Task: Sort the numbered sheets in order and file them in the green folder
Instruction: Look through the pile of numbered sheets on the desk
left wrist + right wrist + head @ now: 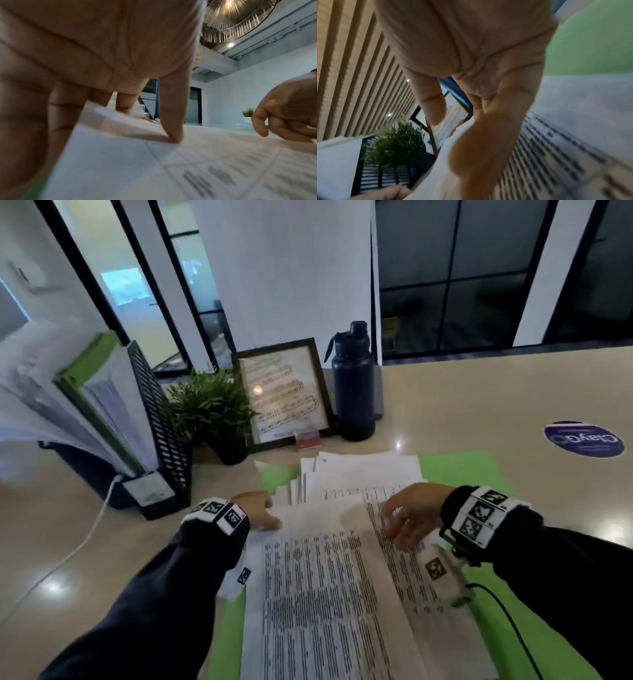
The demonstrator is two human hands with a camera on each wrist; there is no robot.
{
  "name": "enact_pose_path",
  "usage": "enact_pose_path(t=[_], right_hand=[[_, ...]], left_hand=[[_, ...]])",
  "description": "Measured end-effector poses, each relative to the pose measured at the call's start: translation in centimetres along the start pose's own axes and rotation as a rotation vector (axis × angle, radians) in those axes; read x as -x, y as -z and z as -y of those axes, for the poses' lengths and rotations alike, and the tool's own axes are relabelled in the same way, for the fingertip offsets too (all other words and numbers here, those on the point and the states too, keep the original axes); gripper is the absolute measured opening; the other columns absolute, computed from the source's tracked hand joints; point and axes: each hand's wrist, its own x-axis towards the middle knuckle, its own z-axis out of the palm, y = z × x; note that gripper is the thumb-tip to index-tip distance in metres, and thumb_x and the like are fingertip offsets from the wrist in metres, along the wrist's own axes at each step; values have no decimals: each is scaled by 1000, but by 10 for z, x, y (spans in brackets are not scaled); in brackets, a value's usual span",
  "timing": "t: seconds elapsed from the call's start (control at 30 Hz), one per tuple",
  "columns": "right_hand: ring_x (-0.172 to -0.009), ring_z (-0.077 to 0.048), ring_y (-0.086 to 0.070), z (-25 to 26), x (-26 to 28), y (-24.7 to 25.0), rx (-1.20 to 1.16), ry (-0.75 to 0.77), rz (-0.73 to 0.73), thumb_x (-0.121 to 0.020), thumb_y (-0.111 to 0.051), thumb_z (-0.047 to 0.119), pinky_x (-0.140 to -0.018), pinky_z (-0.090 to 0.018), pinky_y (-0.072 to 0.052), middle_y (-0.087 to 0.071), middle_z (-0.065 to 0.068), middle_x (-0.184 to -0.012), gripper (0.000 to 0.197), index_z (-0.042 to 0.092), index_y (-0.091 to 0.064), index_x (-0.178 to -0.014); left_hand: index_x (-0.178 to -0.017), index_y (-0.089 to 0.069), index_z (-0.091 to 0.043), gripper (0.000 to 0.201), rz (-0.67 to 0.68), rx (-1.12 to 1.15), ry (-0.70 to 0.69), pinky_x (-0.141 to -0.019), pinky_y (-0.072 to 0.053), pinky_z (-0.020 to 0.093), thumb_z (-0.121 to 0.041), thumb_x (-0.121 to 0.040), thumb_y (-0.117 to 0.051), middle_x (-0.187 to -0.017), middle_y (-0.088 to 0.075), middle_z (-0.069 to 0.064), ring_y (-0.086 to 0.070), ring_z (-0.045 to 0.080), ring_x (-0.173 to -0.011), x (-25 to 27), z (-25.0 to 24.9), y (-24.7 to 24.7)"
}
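1. A loose, fanned pile of printed sheets (pixel 329 594) lies on the opened green folder (pixel 534 642), which is flat on the table (pixel 479 405); the number of sheets cannot be told.
2. Two hands: the left hand (pixel 257 510) presses a straight fingertip (pixel 175 136) onto the sheets' left edge; the right hand (pixel 407 515) is above the pile with fingers loosely curved, grasping nothing.
3. Farther back: one potted plant (pixel 212 409), one framed picture (pixel 284 395), one dark bottle (pixel 352 381).
4. At the left, one black mesh file rack (pixel 161 426) holds papers.
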Motion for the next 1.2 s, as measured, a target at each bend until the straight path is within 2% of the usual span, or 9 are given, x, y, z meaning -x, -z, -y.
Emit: enact_pose_path(t=[0.23,0.37,0.5,0.57,0.67,0.73,0.87,1.0,1.2], right_hand=[[-35,-13,-53,2,-6,-26,394,-57,8,-89,-61,27,-40,-16,-40,-64,-7,-50,29,-1,-63,-82],[-34,-12,-47,3,-8,-32,677,-7,-99,-88,-63,30,-46,-22,-42,-52,3,-35,35,8,-55,-62],[-50,-17,-48,3,-4,-6,739,71,-313,-92,-55,21,-45,-21,-39,-48,-3,-56,31,9,-46,-63],[-67,-26,-53,-1,-1,15,685,80,-440,-92,-53,19,-57,-27,-46,-50,-5,-68,20,2,-54,-81],[-95,-33,-61,-18,-2,40,598,90,-513,-94,-51,24,-84,-39,-51,-63,-18,-102,33,-4,-57,-110],[-101,-36,-62,-30,-1,45,513,123,-476,-95,-50,26,-93,-46,-49,-64,-20,-110,29,0,-59,-106],[-95,-29,-63,-48,-3,52,293,195,-434,-93,-55,26,-93,-41,-48,-66,-10,-106,12,22,-60,-83],[-94,-32,-67,-62,5,52,188,261,-409,-90,-59,24,-95,-49,-49,-70,-11,-102,5,22,-64,-88],[-82,-25,-66,-69,14,50,393,260,-366,-89,-61,24,-85,-37,-50,-71,-2,-88,7,23,-67,-85]], left_hand=[[-118,-52,-8,44,-25,-65,-16,-72,-41,26,-30,-83,-67,-120,-58,10,-57,27,-106,4,-13,-3],[-125,-51,-5,46,-150,235,-84,-68,-48,30,-21,-85,-66,-124,-53,10,-59,30,-103,0,-24,5],[-91,-55,-9,17,-197,612,-127,-51,-48,27,-19,-85,-66,-79,-60,9,-58,22,-67,-5,-39,8],[-84,-54,-11,17,-133,678,-92,-49,-44,24,-19,-83,-68,-68,-59,8,-52,18,-56,-11,-43,2],[-90,-56,-14,18,52,643,-88,-54,-42,27,-24,-82,-69,-76,-64,10,-51,20,-59,-16,-55,-9],[-96,-57,-14,22,95,563,-130,-54,-43,27,-25,-82,-69,-79,-64,10,-52,19,-60,-15,-65,-13],[-105,-57,-11,33,42,355,-179,-61,-49,30,-29,-81,-70,-81,-62,9,-56,20,-65,-11,-80,-16],[-116,-56,-11,46,-20,172,-216,-75,-46,30,-37,-81,-69,-115,-58,6,-58,22,-92,-11,-86,-18],[-119,-54,-8,51,-54,139,-180,-63,-43,25,-38,-81,-68,-109,-61,8,-54,19,-75,-14,-90,-16]])
